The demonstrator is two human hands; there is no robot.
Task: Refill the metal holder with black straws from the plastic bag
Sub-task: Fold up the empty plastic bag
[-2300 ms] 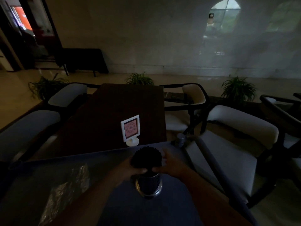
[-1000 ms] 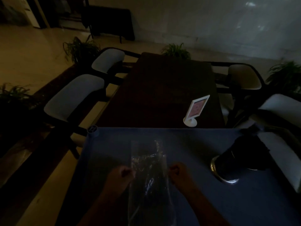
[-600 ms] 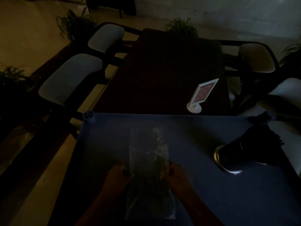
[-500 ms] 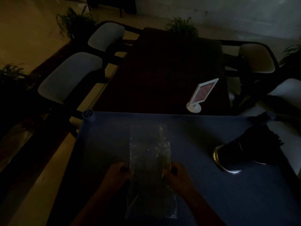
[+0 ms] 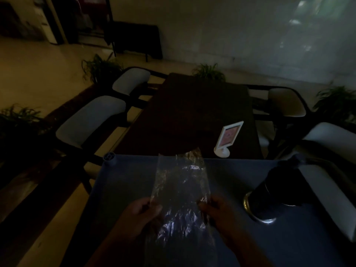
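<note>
While the left hand pinches one long edge of the plastic bag and the right hand pinches the other, the bag is held raised off the blue table, its far end lifted toward the dark wooden table. Change noted: half a second ago the bag lay flat under both hands; now it is lifted and spread between them. Judged meaning: it looks slack and see-through, so probably emptied, with refilling near its end. Bag: clear thin film, crinkled, glinting, long and narrow; any straws inside cannot be made out. Metal holder: round, shiny rim at the base, standing on the blue table to the right, well apart from the hands, packed with black straws in a dense dark bundle. Beyond: white framed table sign, upright on a round foot; pale cushioned chairs on dark frames.
</note>
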